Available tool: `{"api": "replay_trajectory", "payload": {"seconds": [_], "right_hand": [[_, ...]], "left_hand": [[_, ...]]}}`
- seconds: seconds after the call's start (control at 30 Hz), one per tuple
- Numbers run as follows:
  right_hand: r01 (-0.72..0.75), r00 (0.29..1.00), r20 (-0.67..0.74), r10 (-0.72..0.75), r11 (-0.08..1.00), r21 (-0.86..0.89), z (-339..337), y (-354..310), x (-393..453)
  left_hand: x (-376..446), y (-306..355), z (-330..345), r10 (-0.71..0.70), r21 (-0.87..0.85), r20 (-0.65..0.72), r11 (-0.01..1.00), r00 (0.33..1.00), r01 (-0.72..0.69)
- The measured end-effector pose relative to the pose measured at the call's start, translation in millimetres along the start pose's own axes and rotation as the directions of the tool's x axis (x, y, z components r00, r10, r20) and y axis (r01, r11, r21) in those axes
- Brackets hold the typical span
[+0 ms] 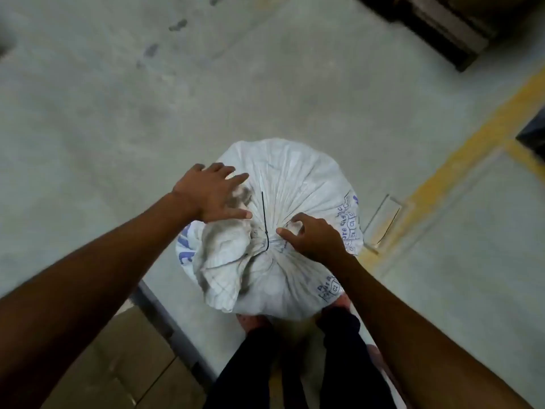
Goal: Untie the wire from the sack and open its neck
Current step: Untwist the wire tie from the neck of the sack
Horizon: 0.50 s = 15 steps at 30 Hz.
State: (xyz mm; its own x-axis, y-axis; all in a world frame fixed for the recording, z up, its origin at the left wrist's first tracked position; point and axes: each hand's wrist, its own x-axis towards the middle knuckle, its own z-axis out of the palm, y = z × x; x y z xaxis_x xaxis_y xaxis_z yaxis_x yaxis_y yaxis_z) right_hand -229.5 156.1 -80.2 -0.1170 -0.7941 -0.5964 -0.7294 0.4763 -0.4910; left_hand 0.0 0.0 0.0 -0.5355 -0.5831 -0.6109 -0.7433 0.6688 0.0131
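the wire stood at the sack neck between the hands; left hand lay flat and spread, right hand pinched the cloth

A single wide-angle head-worn view looks steeply down from above, close over the tied white woven plastic sack standing on the grey concrete floor. Both forearms reach in from the bottom corners; edges bend.
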Motion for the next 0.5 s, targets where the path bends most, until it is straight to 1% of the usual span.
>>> {"api": "replay_trajectory", "payload": {"seconds": [0.1, 0.13, 0.27, 0.33, 0.4, 0.47, 0.5], "right_hand": [[-0.003, 0.999, -0.051, 0.006, 0.999, 0.052, 27.7, 9.3, 5.0], [-0.023, 0.998, -0.063, 0.028, 0.997, 0.077, 35.6, 9.5, 2.8], [-0.022, 0.992, -0.119, 0.047, 0.979, 0.202, 60.0, 9.8, 8.6], [0.023, 0.991, -0.136, 0.016, 0.96, 0.281, 71.1, 8.3, 13.0], [0.066, 0.984, -0.179, -0.009, 0.947, 0.315, 83.1, 5.7, 17.0], [0.059, 0.976, -0.217, 0.021, 0.932, 0.358, 93.8, 3.3, 19.6], [0.05, 0.973, -0.225, 0.04, 0.923, 0.381, 98.6, 3.2, 21.0]], "left_hand": [[15.8, 8.7, 21.5, 0.103, 0.075, 0.015, 0.992, 0.995, -0.104], [17.9, 11.4, 31.4, 0.136, 0.093, 0.016, 0.986, 0.991, -0.137], [27.7, 9.7, 69.3, 0.233, 0.134, 0.004, 0.964, 0.972, -0.232], [31.4, 6.9, 86.4, 0.28, 0.122, 0.001, 0.953, 0.96, -0.278], [36.2, 7.7, 100.8, 0.315, 0.115, 0.012, 0.942, 0.949, -0.314], [39.6, 12.5, 114.0, 0.337, 0.06, 0.009, 0.94, 0.942, -0.337], [40.9, 15.6, 120.2, 0.34, 0.002, -0.001, 0.941, 0.941, -0.34]]}}
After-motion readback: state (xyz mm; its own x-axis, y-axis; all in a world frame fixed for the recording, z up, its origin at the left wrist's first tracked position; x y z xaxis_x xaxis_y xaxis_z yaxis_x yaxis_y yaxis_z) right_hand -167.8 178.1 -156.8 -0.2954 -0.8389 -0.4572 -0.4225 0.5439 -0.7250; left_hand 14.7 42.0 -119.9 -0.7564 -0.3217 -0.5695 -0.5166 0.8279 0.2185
